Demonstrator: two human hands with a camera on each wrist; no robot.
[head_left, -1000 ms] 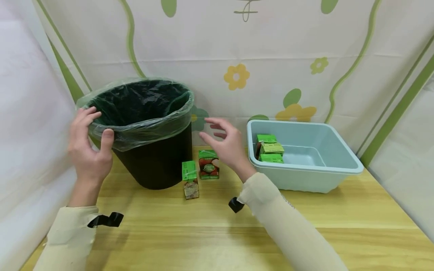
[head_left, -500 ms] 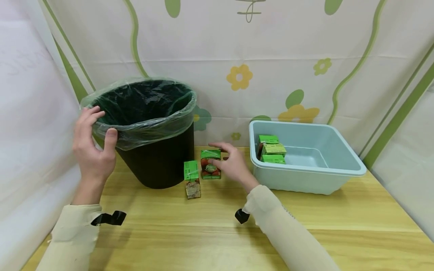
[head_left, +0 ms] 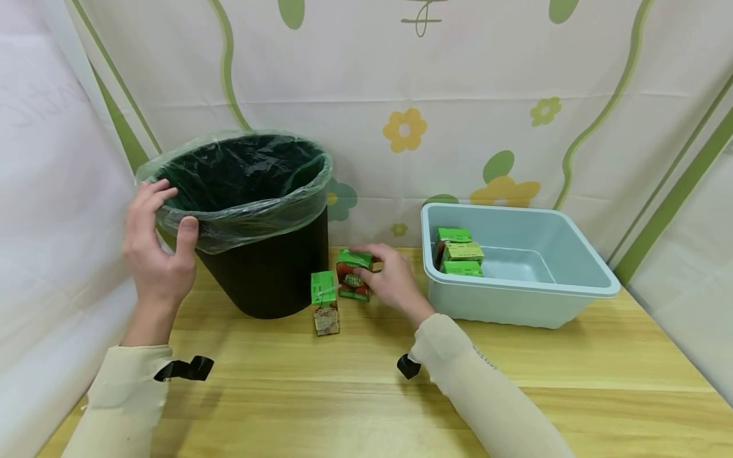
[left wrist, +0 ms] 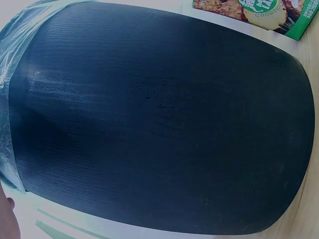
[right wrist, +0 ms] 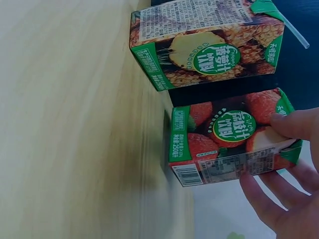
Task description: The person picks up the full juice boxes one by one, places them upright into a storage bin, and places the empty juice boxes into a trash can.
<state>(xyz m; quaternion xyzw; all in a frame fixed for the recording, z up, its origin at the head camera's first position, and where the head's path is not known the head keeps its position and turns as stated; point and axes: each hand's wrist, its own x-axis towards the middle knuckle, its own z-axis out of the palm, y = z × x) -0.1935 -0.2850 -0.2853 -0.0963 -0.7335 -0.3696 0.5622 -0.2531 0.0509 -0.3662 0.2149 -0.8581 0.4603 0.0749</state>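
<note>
My left hand point(head_left: 161, 254) grips the near-left rim of a black trash can point(head_left: 266, 286), thumb outside, fingertips over the edge. A clear greenish liner point(head_left: 252, 222) folds over that rim. My right hand point(head_left: 395, 280) pinches a red and green lychee juice box point(head_left: 350, 280) between thumb and fingers. In the right wrist view this juice box point(right wrist: 224, 134) looks slightly tilted close to the tabletop; whether it touches the table I cannot tell. Left of it a pineapple juice box point(head_left: 325, 304) stands upright with a straw point(right wrist: 295, 32) protruding from its top.
A pale blue plastic tub point(head_left: 515, 289) stands at the right, with several juice boxes point(head_left: 460, 252) along its left wall. Behind everything hangs a white floral curtain point(head_left: 458, 76). The wooden table point(head_left: 286, 394) extends in front.
My right hand has come down from above onto the lychee juice box and now pinches it. The box has tilted and shifted slightly left. My left hand stays on the trash can's rim.
</note>
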